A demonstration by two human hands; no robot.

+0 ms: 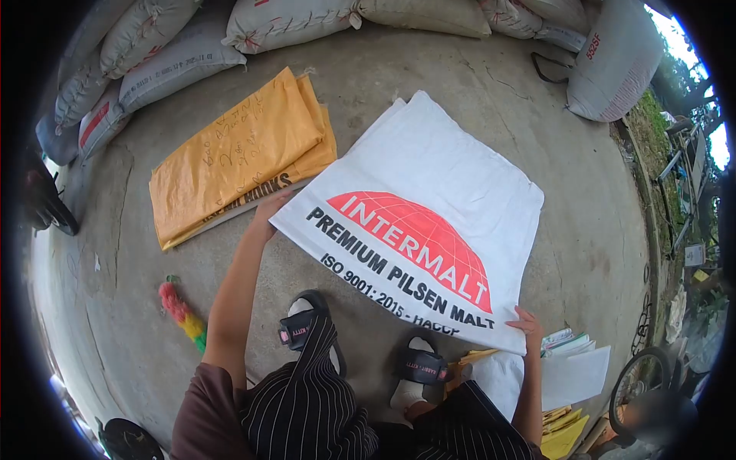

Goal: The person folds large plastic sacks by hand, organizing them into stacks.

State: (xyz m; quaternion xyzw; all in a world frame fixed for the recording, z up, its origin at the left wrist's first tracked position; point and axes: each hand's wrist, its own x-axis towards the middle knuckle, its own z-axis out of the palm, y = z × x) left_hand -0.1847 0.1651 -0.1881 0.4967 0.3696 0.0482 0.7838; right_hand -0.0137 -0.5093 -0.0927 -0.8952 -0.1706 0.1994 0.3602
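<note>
A white woven malt sack (475,176), printed with a red half-globe and black lettering, is spread out in front of me. My left hand (270,213) grips its near left corner, the fingers partly hidden under the cloth. At the near right corner my right hand (527,328) pinches the edge. Just beyond my left hand lies a folded stack of yellow-brown sacks (230,157) with handwriting on top. Below my right hand are another folded white sack (498,379) and some white sheets or sacks (579,376).
Full sacks (180,73) are piled along the far left and back. One upright full sack (613,61) stands at the back right. A colourful duster (182,313) lies on the concrete floor (130,268). Yellow folded sacks (563,433) and a bicycle wheel (640,391) are at right.
</note>
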